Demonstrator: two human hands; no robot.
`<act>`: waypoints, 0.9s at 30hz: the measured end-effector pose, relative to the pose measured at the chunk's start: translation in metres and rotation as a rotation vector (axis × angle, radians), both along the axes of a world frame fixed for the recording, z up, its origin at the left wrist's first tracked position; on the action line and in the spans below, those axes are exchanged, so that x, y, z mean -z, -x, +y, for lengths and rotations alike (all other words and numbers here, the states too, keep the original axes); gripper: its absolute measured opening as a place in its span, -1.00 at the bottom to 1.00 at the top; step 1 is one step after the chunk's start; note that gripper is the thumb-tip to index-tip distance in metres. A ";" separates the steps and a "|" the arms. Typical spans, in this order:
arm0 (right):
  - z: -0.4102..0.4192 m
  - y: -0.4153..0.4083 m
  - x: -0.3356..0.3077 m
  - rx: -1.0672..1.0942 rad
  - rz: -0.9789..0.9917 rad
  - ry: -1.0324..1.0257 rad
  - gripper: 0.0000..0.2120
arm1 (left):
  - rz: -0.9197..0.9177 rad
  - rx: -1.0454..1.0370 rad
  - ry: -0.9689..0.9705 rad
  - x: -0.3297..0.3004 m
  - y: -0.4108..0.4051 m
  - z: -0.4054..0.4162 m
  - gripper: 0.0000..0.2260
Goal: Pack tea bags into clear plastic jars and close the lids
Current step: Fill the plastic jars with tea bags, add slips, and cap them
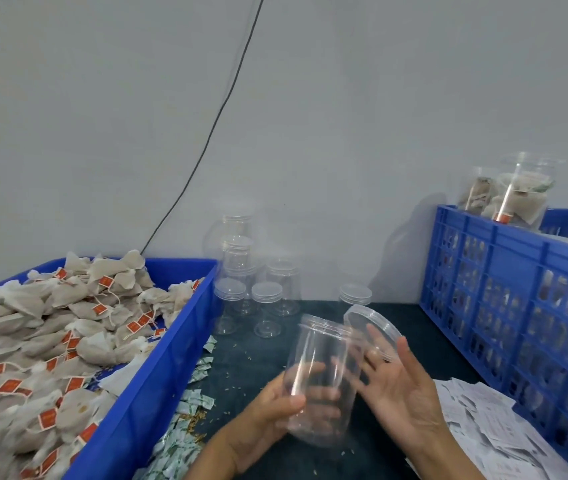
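My left hand [275, 407] grips an empty clear plastic jar [324, 379], tilted with its open mouth pointing up and away. My right hand [400, 386] holds the jar's clear lid [372, 327] just off the mouth, fingers spread behind it. A large blue tray [158, 375] on the left is heaped with tea bags [50, 341] bearing red tags. Several empty lidded jars [265, 299] stand stacked at the back by the wall.
A tall blue crate [504, 306] on the right carries filled jars [518, 192] on top. Small green-white sachets [185, 431] lie beside the tray on the dark table [262, 355]. White paper slips [476, 424] are piled at the lower right. A black cable [213, 126] runs down the wall.
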State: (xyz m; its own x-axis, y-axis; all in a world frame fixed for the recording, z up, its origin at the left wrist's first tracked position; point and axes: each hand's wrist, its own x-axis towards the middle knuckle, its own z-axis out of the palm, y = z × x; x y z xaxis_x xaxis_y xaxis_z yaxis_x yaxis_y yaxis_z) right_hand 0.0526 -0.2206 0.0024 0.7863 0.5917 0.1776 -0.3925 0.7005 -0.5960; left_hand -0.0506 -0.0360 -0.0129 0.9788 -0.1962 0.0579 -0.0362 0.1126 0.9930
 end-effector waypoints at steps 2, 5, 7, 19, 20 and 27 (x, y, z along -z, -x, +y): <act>0.001 -0.003 0.001 0.274 -0.085 0.275 -0.33 | -0.053 -0.185 -0.073 0.002 -0.001 0.002 -0.20; 0.001 -0.006 0.003 0.653 -0.367 0.797 -0.12 | -0.057 -0.357 -0.189 0.006 -0.001 0.004 -0.24; -0.003 -0.010 0.009 0.770 -0.638 1.018 -0.02 | -0.050 -0.429 -0.257 0.011 -0.004 0.004 -0.28; -0.004 -0.008 0.012 0.441 -1.643 1.763 -0.16 | -0.001 -0.419 -0.419 0.023 -0.012 0.006 -0.21; -0.005 -0.009 0.010 0.391 -1.628 1.745 -0.16 | 0.014 -0.420 -0.407 0.022 -0.011 0.006 -0.20; -0.002 -0.011 -0.007 0.102 -1.306 1.625 -0.10 | 0.167 -0.426 -0.442 0.004 0.000 0.005 -0.01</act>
